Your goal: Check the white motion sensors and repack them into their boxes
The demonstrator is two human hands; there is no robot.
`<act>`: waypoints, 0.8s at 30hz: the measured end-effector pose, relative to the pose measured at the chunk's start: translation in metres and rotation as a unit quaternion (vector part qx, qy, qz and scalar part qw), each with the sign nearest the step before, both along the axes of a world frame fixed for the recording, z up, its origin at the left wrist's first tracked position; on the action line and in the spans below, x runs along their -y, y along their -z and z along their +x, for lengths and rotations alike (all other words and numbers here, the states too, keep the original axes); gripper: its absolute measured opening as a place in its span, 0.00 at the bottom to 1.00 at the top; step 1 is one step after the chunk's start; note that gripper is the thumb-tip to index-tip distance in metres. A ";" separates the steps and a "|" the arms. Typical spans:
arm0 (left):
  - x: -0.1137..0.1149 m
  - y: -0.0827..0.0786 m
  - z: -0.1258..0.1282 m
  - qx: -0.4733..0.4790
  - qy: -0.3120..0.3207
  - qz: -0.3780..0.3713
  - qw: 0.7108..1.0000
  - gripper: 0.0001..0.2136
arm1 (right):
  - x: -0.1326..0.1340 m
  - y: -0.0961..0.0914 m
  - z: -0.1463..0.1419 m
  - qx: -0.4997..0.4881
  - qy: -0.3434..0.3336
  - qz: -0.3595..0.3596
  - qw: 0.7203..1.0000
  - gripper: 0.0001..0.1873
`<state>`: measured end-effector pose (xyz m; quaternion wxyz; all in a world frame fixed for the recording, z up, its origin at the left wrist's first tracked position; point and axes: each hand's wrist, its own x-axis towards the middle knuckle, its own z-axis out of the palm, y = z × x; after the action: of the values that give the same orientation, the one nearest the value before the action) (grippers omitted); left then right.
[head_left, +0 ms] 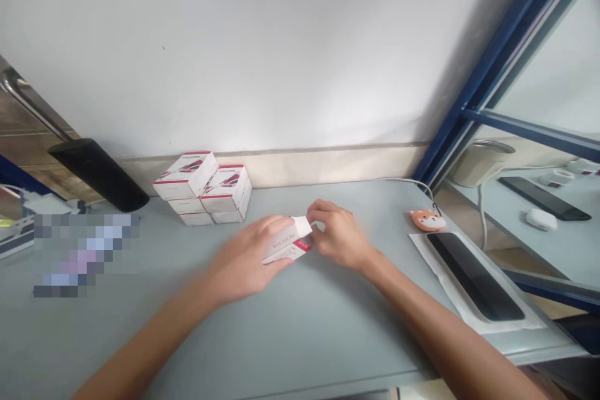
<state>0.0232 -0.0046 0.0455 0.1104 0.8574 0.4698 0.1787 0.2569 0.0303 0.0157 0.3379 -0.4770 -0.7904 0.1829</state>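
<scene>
My left hand point(248, 256) is wrapped round a small white carton point(282, 239) with a red panel and printed lettering, held tilted above the grey table. A white flap stands out at the carton's right end. There my right hand point(338, 231) has its fingers curled, with thumb and forefinger closed about the flap's edge. What is inside the carton cannot be seen. Behind my left hand, several white boxes point(227, 190) with red edges are stacked against the wall.
At the right lie a long black-topped device point(473, 275) on a white sheet and an orange fox-faced case point(427, 220). A blue-framed mirror point(539, 119) borders that side. To the left are a black padded bar point(99, 174) and a blurred-out item point(87, 253).
</scene>
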 end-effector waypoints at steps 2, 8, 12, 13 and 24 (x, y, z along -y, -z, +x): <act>-0.009 -0.001 0.003 -0.006 -0.008 -0.011 1.000 0.24 | -0.009 0.001 0.008 -0.096 0.002 -0.038 0.995 0.06; -0.044 -0.013 0.028 0.053 -0.008 -0.080 0.995 0.26 | -0.037 0.005 0.040 -0.284 0.011 -0.081 0.955 0.06; -0.078 -0.018 0.041 0.063 0.055 -0.057 0.995 0.27 | -0.050 0.009 0.054 -0.382 0.068 -0.076 0.919 0.13; -0.087 -0.018 0.042 0.058 0.065 -0.051 0.995 0.27 | -0.052 0.011 0.058 -0.404 0.089 -0.074 0.907 0.14; -0.055 0.009 0.052 0.334 0.022 -0.097 0.937 0.25 | -0.050 0.002 0.064 -0.508 0.121 -0.159 0.838 0.16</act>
<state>0.0748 0.0501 0.0367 0.3475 0.7437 0.4018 0.4058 0.3206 0.0799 0.0138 0.6310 -0.4561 -0.4035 0.4807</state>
